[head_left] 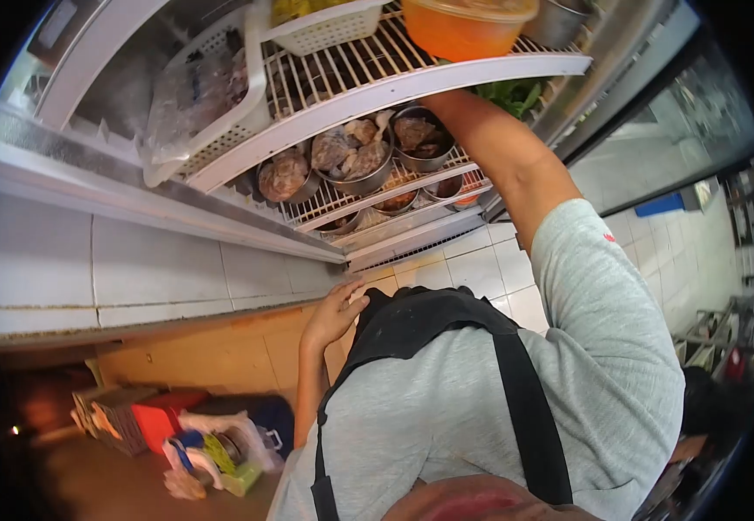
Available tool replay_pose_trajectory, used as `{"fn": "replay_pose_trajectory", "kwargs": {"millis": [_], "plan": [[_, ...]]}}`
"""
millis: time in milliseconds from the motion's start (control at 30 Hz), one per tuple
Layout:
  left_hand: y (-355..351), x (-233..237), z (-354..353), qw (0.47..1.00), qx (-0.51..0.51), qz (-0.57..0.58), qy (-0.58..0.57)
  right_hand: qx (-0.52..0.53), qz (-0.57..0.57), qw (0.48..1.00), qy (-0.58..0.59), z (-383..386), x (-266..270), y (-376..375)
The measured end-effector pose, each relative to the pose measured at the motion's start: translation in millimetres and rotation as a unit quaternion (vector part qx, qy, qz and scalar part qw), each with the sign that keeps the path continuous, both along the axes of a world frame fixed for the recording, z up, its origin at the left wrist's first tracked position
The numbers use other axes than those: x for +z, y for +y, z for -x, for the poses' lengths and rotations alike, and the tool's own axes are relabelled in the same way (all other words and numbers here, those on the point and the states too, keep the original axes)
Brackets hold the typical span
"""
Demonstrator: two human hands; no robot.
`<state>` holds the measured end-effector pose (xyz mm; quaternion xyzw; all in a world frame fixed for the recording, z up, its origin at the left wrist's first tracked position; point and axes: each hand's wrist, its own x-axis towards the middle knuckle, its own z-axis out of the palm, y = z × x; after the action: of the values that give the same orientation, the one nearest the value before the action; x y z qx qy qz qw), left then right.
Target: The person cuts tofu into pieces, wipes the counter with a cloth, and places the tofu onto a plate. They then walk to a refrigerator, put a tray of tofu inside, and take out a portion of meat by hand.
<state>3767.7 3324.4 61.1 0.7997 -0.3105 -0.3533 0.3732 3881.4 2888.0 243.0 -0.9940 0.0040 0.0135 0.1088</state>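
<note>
My right arm reaches into an open fridge, and its hand is hidden behind the front edge of a white wire shelf (394,90). Near that forearm are leafy greens (513,97) and a metal bowl of brown food (418,137). Two more metal bowls, one with pale, lumpy pieces (352,153) and one with a bagged lump (285,176), stand to the left on the same level. My left hand (339,313) hangs beside the black apron, fingers apart, holding nothing.
Above the shelf edge sit an orange tub (470,30) and white baskets (329,28). A glass door (655,139) stands open at the right. A tiled ledge (160,260) runs along the left; a red box (164,415) and bags lie below.
</note>
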Motion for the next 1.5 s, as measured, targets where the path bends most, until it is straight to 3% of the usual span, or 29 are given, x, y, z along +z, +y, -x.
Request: {"fn": "replay_pose_trajectory", "kwargs": {"millis": [33,200,300,533,600,933,1133,1367,1500], "plan": [[6,-7,13,0.995,0.053,0.031,0.076,0.007,0.000,1.000,0.006,-9,-6,-1],[32,-38,73,0.977,0.153,0.043,0.143,0.034,-0.001,0.999,0.029,-19,-18,-10],[30,-45,98,0.936,0.230,0.071,0.255,0.037,-0.004,0.999,0.039,-16,-24,-20],[16,-42,109,0.947,0.241,0.080,0.197,0.038,0.006,0.997,0.059,-19,-36,-23],[14,-21,109,0.965,0.220,0.076,0.121,0.039,0.010,0.997,0.064,-24,-36,-18],[56,-29,143,0.937,0.307,0.084,0.142,0.046,0.016,0.995,0.082,-35,-32,-5],[58,-43,140,0.928,0.302,0.048,0.212,0.042,-0.001,0.996,0.074,-31,-33,-15],[53,-22,119,0.940,0.284,0.041,0.186,0.039,-0.004,0.997,0.072,-26,-37,-24],[64,-34,119,0.934,0.304,0.057,0.180,0.034,0.009,0.997,0.069,-29,-38,-19]]}}
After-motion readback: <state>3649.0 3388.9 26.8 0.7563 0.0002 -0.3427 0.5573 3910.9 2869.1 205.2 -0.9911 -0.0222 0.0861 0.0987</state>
